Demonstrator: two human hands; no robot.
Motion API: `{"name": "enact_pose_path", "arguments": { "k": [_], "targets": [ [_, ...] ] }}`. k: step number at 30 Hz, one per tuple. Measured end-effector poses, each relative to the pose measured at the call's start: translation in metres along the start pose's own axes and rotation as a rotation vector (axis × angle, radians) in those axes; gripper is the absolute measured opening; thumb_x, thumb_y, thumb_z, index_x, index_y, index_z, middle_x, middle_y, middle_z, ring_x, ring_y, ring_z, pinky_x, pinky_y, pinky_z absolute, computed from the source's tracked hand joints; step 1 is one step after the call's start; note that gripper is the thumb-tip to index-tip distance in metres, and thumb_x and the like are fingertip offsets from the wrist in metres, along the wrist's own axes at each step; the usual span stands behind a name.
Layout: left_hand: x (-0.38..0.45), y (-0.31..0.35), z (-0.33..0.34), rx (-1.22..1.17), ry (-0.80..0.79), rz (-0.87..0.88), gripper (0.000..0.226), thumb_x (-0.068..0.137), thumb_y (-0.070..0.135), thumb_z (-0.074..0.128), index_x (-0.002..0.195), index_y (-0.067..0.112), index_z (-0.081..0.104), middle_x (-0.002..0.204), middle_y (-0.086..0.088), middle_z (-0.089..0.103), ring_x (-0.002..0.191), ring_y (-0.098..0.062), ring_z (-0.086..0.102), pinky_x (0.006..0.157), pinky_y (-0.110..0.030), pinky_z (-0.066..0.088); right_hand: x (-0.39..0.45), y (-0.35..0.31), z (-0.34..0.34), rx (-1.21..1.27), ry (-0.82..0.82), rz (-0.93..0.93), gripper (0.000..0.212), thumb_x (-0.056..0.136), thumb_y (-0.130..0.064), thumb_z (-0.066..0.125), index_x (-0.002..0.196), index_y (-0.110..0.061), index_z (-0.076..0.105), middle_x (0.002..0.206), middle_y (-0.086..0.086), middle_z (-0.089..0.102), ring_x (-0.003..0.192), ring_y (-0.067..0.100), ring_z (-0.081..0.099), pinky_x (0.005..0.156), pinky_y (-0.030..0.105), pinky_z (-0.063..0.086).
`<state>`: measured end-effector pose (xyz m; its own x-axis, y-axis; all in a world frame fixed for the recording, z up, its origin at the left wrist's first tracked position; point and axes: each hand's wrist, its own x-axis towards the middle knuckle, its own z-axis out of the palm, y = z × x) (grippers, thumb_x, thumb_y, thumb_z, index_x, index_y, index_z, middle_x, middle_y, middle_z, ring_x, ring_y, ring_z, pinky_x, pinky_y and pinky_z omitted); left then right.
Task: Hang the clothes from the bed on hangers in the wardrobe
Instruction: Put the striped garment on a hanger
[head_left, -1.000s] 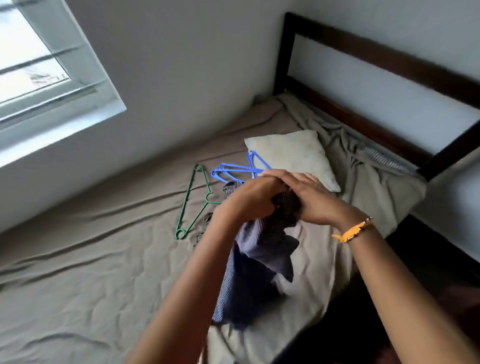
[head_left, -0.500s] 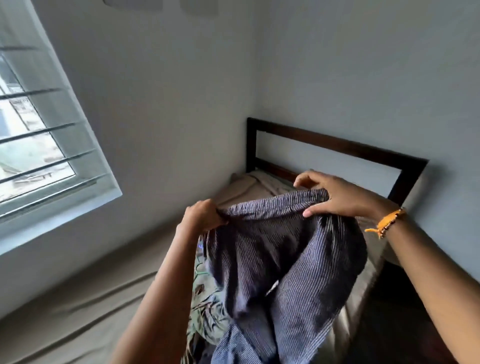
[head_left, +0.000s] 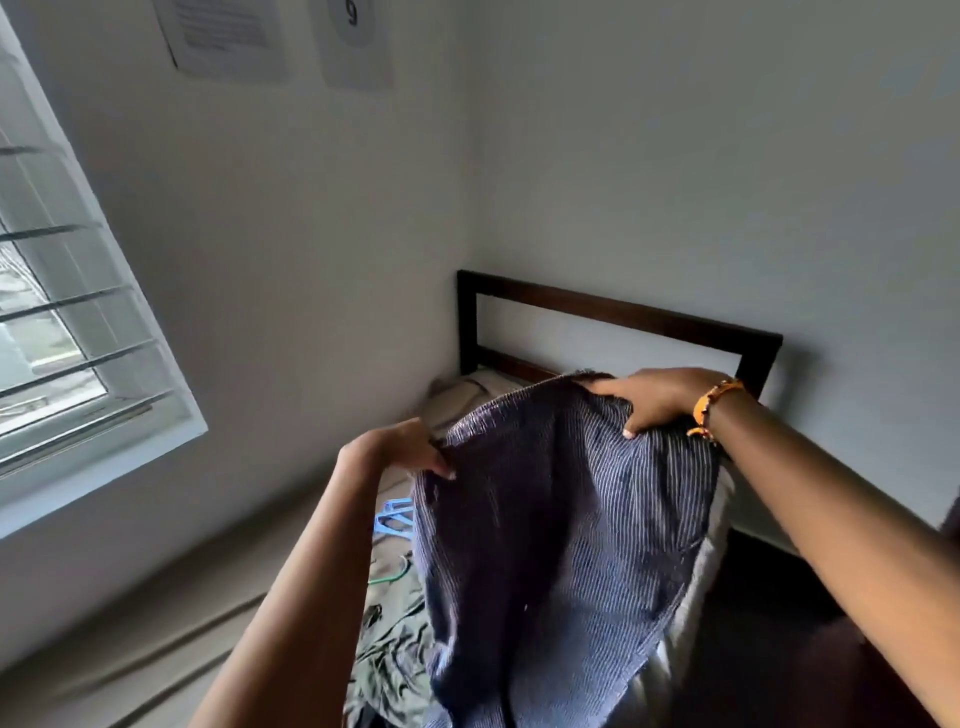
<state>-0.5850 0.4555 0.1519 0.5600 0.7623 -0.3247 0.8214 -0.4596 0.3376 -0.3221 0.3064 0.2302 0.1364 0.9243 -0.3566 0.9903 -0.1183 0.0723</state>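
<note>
While two hands, left (head_left: 400, 449) and right (head_left: 652, 397), grip one striped garment (head_left: 561, 545), seemingly two hangers (head_left: 392, 519) lie below.

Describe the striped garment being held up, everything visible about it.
The dark blue garment with fine white stripes looks like thin woven fabric. It hangs spread out in the air above the bed, upper edge stretched between both hands: the left hand pinches one corner, the right hand grips the other, higher. The cloth drapes down in soft folds and runs out of the bottom of the picture, so its lower end is unseen. What type of garment it is cannot be told.
</note>
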Motion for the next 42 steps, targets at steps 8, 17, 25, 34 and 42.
{"name": "enact_pose_path", "arguments": {
  "k": [8, 17, 25, 34, 42],
  "targets": [
    [-0.006, -0.006, -0.003, 0.011, 0.267, -0.188, 0.062, 0.072, 0.051, 0.075, 0.105, 0.0, 0.063, 0.106, -0.02, 0.064, 0.099, -0.035, 0.061, 0.078, -0.035, 0.048, 0.01, 0.04, -0.007, 0.053, 0.099, -0.107, 0.065, 0.08, 0.004, 0.059, 0.13, -0.037, 0.053, 0.105, -0.008, 0.061, 0.108, 0.021, 0.055, 0.084, 0.024, 0.04],
    [-0.005, 0.005, -0.036, -0.655, 0.526, -0.014, 0.028, 0.065, 0.026, 0.086, 0.087, 0.012, 0.077, 0.065, 0.005, 0.069, 0.067, -0.001, 0.06, 0.069, -0.02, 0.048, 0.012, 0.028, 0.059, -0.479, 0.6, -0.308, 0.065, 0.078, 0.008, 0.056, 0.127, -0.028, 0.035, 0.097, 0.002, 0.054, 0.068, 0.017, 0.058, 0.051, 0.031, 0.046],
    [-0.001, 0.038, -0.032, -0.354, 0.823, -0.01, 0.023, 0.068, 0.02, 0.08, 0.086, 0.008, 0.073, 0.089, -0.008, 0.065, 0.085, -0.025, 0.056, 0.07, -0.026, 0.035, 0.033, 0.0, 0.085, -0.431, 0.11, -0.161, 0.11, 0.084, 0.008, 0.053, 0.137, -0.056, -0.02, 0.133, 0.025, 0.035, 0.077, 0.022, 0.059, 0.052, 0.027, 0.048],
    [-0.007, 0.066, -0.03, -0.713, 0.786, 0.355, 0.036, 0.066, 0.004, 0.076, 0.079, 0.025, 0.05, 0.071, 0.009, 0.053, 0.065, -0.011, 0.05, 0.06, -0.015, 0.038, 0.047, 0.0, 0.031, 1.297, 0.047, -0.189, 0.077, 0.073, -0.018, 0.076, 0.138, -0.002, 0.039, 0.137, 0.013, 0.049, 0.121, 0.021, 0.052, 0.107, 0.033, 0.039],
    [-0.027, 0.111, -0.044, -1.356, 0.142, 0.706, 0.051, 0.078, 0.01, 0.068, 0.127, 0.012, 0.052, 0.121, -0.014, 0.061, 0.104, -0.02, 0.062, 0.096, -0.033, 0.048, 0.041, -0.04, -0.06, 2.026, 0.283, -0.145, 0.017, 0.091, -0.009, 0.052, 0.081, -0.011, 0.066, 0.065, 0.0, 0.068, 0.069, 0.011, 0.063, 0.062, 0.021, 0.053]
  ]
}}
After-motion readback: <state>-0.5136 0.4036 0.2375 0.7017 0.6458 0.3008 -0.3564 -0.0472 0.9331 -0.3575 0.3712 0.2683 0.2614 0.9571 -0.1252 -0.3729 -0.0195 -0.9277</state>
